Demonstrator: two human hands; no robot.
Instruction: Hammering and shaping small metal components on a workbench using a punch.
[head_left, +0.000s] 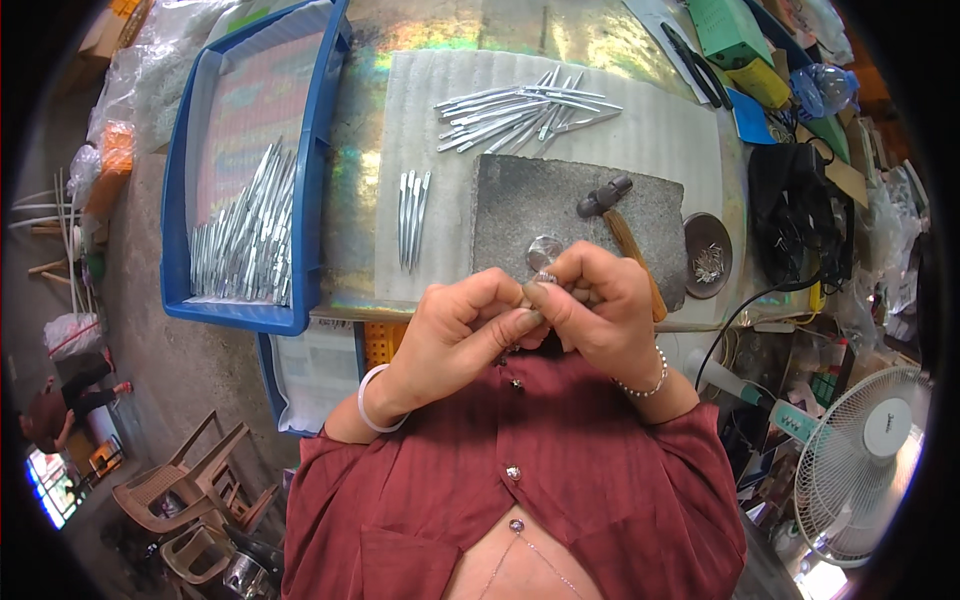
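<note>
My left hand (455,330) and my right hand (608,312) meet in front of my chest, at the near edge of a dark grey stone block (510,200). Thumb and fingers of both are pinched together, fingertips touching. Whatever small piece they hold is mostly hidden; a bit of ridged, silvery metal shows at the right fingertips. Just beyond them, a small round shiny dish or disc (544,252) rests on the block. A hammer (622,232) with a wooden handle lies across the block's right part, beside my right hand.
Slim silvery metal tools lie in a pile (530,112) and a short row (412,220) on white foam (400,120). A blue tray (313,200) at left holds many more. At right stand a bowl (722,240) of small metal pieces, a black bag (790,200) and a fan (870,460).
</note>
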